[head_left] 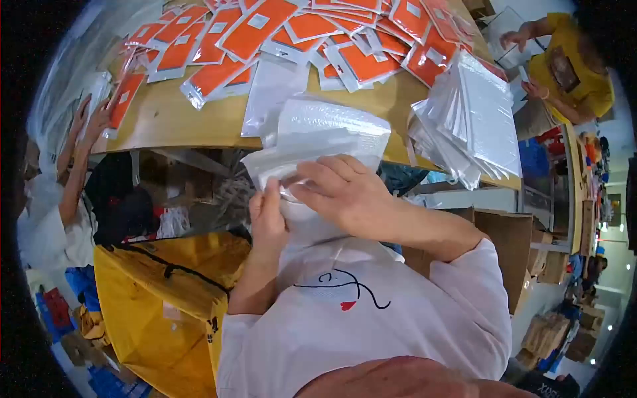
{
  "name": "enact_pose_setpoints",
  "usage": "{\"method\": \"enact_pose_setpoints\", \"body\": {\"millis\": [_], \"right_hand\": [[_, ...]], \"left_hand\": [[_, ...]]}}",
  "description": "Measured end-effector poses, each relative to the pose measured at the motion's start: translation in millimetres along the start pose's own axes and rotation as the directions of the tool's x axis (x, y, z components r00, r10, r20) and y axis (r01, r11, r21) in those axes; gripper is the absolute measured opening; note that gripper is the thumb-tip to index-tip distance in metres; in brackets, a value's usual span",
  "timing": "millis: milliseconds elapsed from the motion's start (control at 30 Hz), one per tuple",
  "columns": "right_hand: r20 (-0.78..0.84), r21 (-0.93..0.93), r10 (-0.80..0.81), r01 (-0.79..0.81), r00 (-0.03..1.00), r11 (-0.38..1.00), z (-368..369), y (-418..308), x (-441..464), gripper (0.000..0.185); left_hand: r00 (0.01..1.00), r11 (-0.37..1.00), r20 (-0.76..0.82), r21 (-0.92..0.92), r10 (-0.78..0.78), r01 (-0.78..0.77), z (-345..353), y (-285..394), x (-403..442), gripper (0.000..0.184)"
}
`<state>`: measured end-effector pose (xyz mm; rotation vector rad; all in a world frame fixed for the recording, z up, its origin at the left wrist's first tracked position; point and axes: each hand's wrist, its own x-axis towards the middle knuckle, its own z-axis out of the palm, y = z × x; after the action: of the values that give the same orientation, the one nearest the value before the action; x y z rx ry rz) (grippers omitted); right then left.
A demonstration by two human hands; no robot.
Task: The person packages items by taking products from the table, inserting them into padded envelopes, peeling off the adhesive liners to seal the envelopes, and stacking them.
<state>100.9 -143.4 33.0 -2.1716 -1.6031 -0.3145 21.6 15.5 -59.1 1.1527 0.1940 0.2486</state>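
Observation:
A white bubble mailer [332, 126] is held up in front of my chest at the table's near edge. My left hand [269, 215] grips its lower left edge, thumb on top. Across the near side of the mailer lies my right hand [348, 196], its fingers curled down at the mailer's edge close to my left thumb. What is inside the mailer is hidden. Beyond it, several orange items in clear plastic packets [259, 26] are spread over the wooden table [179, 116]. To the right, a stack of white bubble mailers [474, 119] leans over the table edge.
At the left, another person's hands [93, 123] are beside an orange packet. A person in a yellow shirt [574, 73] is at the right. A large yellow bag [152, 312] stands at my left, and a cardboard box [501, 252] is at my right.

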Motion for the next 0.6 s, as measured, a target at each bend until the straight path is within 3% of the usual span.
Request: {"method": "enact_pose_setpoints", "body": {"millis": [100,300,467,600], "right_hand": [[-0.192,-0.099,-0.029,0.010,0.981,0.995,13,5,-8,0.036],[-0.206,-0.080,0.097,-0.116,0.974,0.990,4,-9,-15,0.035],[-0.213,-0.071,0.053,-0.069,0.976,0.995,-15,-15,-18,0.034],[-0.200,-0.172,-0.016,-0.019,0.980,0.985,-46,-26,-21,0.032]], "left_hand": [[0.958,0.968,-0.284,0.248,0.028,0.045,7,10,2,0.037],[0.997,0.949,-0.039,0.313,0.061,-0.046,10,20,-3,0.040],[0.991,0.999,-0.134,0.031,0.019,-0.015,38,29,-13,0.040],[0.999,0.850,-0.049,-0.525,0.017,-0.040,60,29,-19,0.041]]}}
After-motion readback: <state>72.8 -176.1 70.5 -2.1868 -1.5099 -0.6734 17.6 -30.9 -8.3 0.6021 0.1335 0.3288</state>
